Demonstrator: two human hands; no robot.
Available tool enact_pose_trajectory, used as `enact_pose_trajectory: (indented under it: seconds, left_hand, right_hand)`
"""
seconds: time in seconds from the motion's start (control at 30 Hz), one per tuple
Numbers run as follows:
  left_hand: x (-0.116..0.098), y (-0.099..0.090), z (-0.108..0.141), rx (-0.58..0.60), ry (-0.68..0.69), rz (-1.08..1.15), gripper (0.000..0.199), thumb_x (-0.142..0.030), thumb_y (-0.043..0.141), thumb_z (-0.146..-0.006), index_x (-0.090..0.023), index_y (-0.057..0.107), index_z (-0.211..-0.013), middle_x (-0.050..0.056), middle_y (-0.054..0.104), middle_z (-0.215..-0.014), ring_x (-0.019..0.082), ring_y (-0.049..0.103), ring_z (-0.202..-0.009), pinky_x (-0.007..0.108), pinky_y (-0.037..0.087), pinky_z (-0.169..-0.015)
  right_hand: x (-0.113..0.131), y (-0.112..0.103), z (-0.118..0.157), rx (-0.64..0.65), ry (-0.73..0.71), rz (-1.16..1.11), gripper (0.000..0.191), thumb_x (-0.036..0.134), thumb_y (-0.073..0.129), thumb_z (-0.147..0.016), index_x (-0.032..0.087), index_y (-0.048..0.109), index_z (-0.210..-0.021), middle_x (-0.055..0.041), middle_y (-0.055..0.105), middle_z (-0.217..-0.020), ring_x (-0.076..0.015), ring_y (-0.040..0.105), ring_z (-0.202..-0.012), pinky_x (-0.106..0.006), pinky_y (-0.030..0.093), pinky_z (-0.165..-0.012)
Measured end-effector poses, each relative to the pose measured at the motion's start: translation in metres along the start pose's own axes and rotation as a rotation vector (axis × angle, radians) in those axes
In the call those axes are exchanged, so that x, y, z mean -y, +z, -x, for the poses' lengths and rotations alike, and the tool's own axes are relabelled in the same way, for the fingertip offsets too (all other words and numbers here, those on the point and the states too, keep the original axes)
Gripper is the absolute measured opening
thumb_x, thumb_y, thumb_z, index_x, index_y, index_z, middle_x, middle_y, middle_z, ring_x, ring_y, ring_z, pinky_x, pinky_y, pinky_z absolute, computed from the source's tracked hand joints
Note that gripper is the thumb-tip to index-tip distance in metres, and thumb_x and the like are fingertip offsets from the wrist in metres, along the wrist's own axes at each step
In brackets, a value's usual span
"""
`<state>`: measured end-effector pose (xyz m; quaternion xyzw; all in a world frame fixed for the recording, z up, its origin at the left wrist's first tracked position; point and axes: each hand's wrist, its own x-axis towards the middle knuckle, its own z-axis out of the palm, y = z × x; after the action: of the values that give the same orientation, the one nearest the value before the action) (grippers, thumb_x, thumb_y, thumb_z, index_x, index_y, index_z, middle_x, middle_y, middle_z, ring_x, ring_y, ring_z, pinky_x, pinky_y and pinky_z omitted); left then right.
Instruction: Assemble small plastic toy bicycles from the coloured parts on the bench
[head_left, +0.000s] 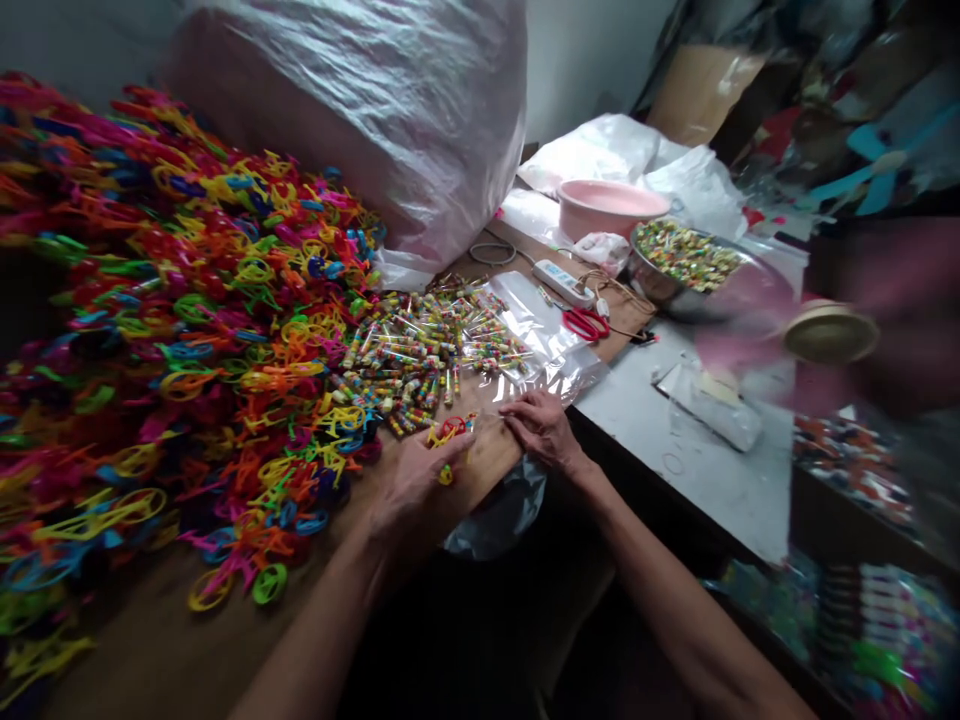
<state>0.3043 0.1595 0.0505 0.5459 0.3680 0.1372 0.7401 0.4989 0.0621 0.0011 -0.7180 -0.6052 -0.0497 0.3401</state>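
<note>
My left hand [420, 468] is closed around a small yellow and red plastic toy [448, 436] at the edge of the wooden table [487, 455]. To its right, my right hand [541, 428] has its fingers bent and pressed together near clear plastic; what they pinch, if anything, is too small to name. Just beyond the hands lies a pile of small tubes with colourful contents [409, 365]. Clear plastic bags [536, 325] lie flat beside the tubes. A large heap of colourful plastic toys [247, 330] covers the left side of the table.
A big white sack [420, 120] stands behind the heap. Further right are red-handled scissors [586, 323], a power strip [562, 283], a pink basin [611, 205] and a metal bowl of small pieces [686, 258]. A pink fan [829, 332] spins at the right.
</note>
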Motion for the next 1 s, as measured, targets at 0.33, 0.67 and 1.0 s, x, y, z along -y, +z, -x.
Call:
enact_pose_trajectory:
  seconds: [0.33,0.67,1.0]
  left_hand:
    - [0.021,-0.048,0.089,-0.197,-0.093,0.124,0.056,-0.048,0.07,-0.066,-0.005,0.058,-0.099,0.006,0.061,-0.061,0.011,0.055,-0.054,0.017,0.042,-0.052]
    - [0.032,-0.067,0.132,-0.265,-0.018,0.348,0.052,-0.045,0.077,-0.058,-0.009,0.06,-0.092,0.005,0.061,-0.06,0.012,0.054,-0.055,0.019,0.044,-0.055]
    - [0.014,-0.078,0.158,-0.326,0.105,0.409,0.042,-0.036,0.075,-0.066,-0.009,0.057,-0.093,0.004,0.061,-0.069,0.011,0.054,-0.056,0.02,0.044,-0.054]
  right_hand:
    - [0.038,0.007,0.01,0.033,0.041,0.116,0.022,0.032,0.058,-0.084,0.022,0.064,-0.103,-0.007,0.053,-0.092,-0.024,0.046,-0.094,-0.039,0.034,-0.089]
    - [0.026,-0.023,0.005,-0.049,0.082,0.12,0.03,0.027,0.037,-0.094,0.019,0.047,-0.121,-0.0029,0.058,-0.096,-0.0134,0.056,-0.083,-0.023,0.046,-0.078]
    - [0.006,-0.014,-0.021,-0.111,0.279,0.372,0.022,0.018,0.05,-0.078,0.007,0.064,-0.091,-0.0177,0.057,-0.099,-0.0302,0.052,-0.09,-0.046,0.039,-0.084]
